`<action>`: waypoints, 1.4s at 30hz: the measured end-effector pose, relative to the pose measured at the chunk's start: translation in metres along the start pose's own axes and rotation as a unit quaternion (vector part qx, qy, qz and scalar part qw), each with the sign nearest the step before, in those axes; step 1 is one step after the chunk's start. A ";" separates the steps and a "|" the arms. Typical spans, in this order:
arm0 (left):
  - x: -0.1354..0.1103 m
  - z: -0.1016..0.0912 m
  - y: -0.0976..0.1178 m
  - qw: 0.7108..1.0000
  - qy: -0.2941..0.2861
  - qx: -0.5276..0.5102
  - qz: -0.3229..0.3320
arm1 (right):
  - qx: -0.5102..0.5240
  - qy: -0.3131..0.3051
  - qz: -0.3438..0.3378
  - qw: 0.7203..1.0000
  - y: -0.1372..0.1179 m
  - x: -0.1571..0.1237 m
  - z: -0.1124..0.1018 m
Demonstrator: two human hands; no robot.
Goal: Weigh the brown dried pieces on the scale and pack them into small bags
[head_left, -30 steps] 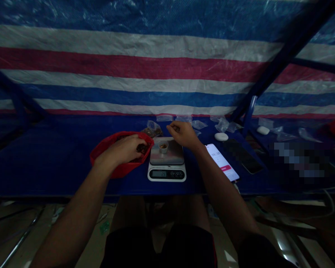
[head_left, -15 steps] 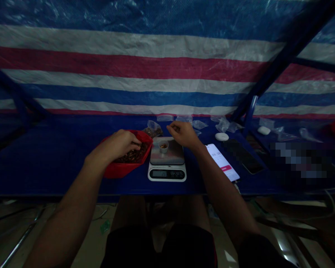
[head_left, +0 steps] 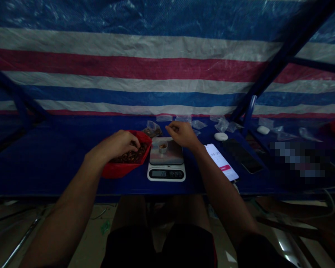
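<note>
Left hand (head_left: pixel 114 146), grip unclear, in dark brown pieces (head_left: pixel 131 157) in red bowl (head_left: pixel 120 172); right hand (head_left: pixel 182 134), pinched shut, over cup (head_left: pixel 162 146) on digital scale (head_left: pixel 166 174), within both hands' reach.

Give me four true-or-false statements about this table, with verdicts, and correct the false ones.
The left hand is in the red bowl. True.
A small cup stands on the scale. True.
The right hand touches the cup. False: it is held beyond the cup, apart from it.
The lit phone lies left of the scale. False: it lies to the scale's right.
</note>
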State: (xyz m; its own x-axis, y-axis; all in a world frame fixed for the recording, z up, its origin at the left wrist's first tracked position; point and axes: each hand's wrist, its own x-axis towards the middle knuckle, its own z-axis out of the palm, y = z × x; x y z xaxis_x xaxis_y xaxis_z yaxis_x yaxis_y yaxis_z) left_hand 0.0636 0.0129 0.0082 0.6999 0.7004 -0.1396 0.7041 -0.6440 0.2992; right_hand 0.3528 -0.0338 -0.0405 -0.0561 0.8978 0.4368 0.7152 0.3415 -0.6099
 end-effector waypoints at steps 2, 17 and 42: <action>0.000 -0.001 -0.001 1.000 0.000 -0.002 0.003 | 0.001 0.001 0.002 1.000 0.001 0.000 0.000; 0.027 -0.006 0.082 0.966 0.087 -0.181 0.165 | 0.004 -0.007 -0.002 1.000 0.005 0.001 0.000; 0.021 0.004 0.066 0.976 0.096 -0.129 0.148 | 0.004 -0.018 0.005 1.000 0.003 0.002 0.000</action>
State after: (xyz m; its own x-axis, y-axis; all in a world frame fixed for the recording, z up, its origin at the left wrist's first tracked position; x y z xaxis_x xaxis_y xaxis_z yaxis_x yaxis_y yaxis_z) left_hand 0.1251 -0.0159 0.0211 0.8156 0.5559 0.1605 0.4031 -0.7449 0.5316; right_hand 0.3547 -0.0313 -0.0415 -0.0739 0.9110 0.4058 0.7102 0.3338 -0.6199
